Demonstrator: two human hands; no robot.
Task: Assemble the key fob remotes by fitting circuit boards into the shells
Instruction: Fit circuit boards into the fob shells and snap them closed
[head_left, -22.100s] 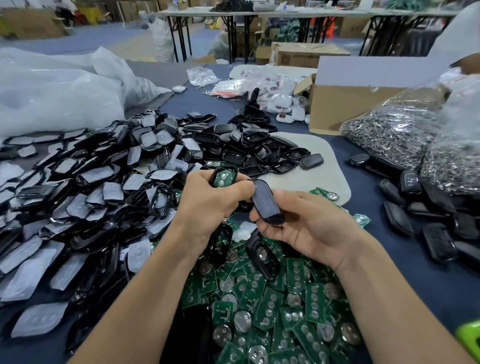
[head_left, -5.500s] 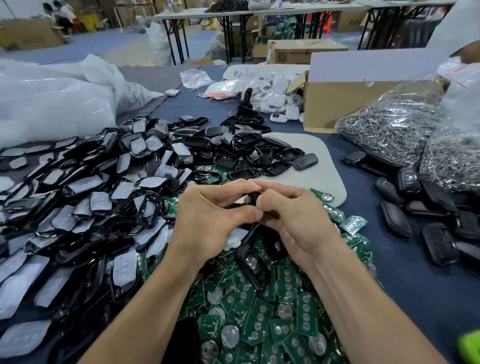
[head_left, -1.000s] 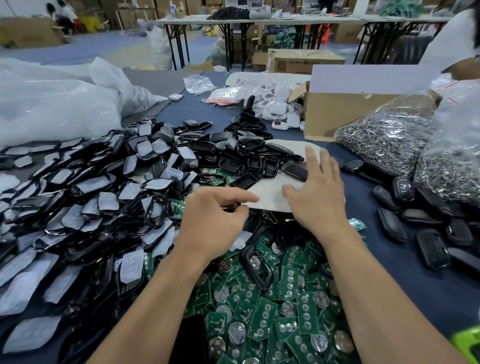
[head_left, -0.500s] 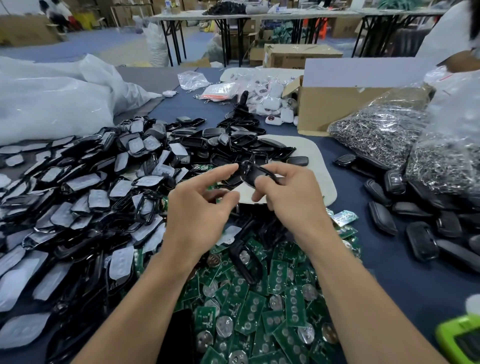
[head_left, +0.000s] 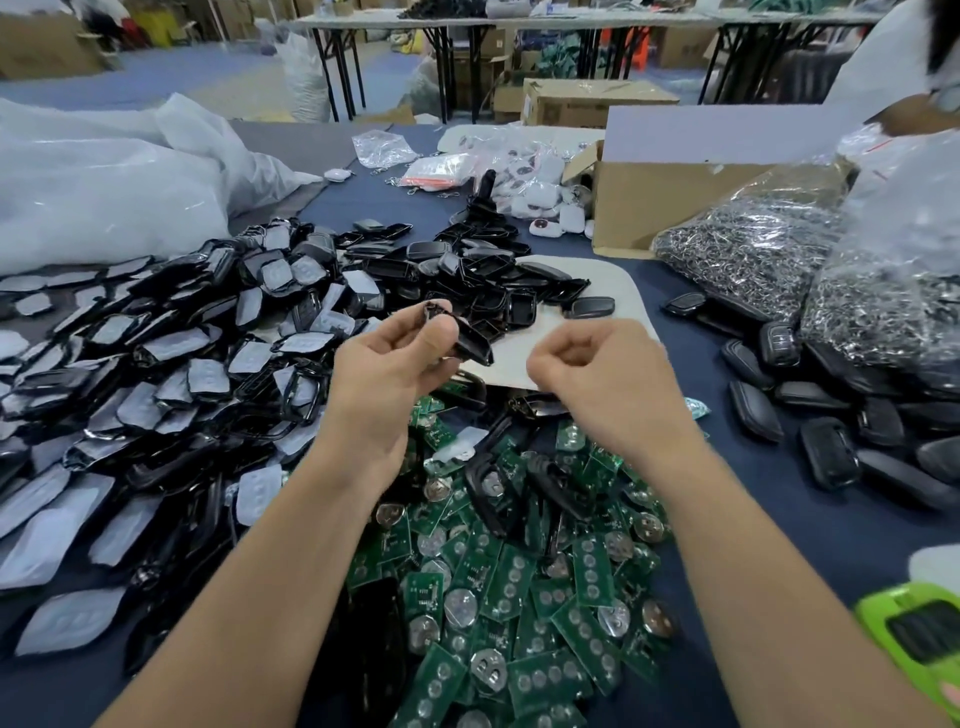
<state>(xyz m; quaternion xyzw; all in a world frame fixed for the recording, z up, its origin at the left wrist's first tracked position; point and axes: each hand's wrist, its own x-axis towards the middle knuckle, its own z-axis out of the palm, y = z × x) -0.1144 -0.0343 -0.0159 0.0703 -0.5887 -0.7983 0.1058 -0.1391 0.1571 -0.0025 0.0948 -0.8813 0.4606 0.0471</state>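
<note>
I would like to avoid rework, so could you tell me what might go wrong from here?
The left hand pinches the shell by one end, in the air; it may slip into the heaps below. The boards lie piled on each other, so grabbing one could snag or scratch others.

A heap of circuit boards (head_left: 498, 597) lies on the surface (head_left: 779, 530) at lower centre. A pile of shells (head_left: 156, 384) fills the left, with plastic sacks (head_left: 104, 187) behind it at upper left. Above the boards the left hand (head_left: 384, 374) holds one shell (head_left: 470, 340) before a mat (head_left: 602, 291). Closed fobs (head_left: 831, 447) lie at right, with bags of rings (head_left: 769, 249) and a box (head_left: 675, 202) behind them.
</note>
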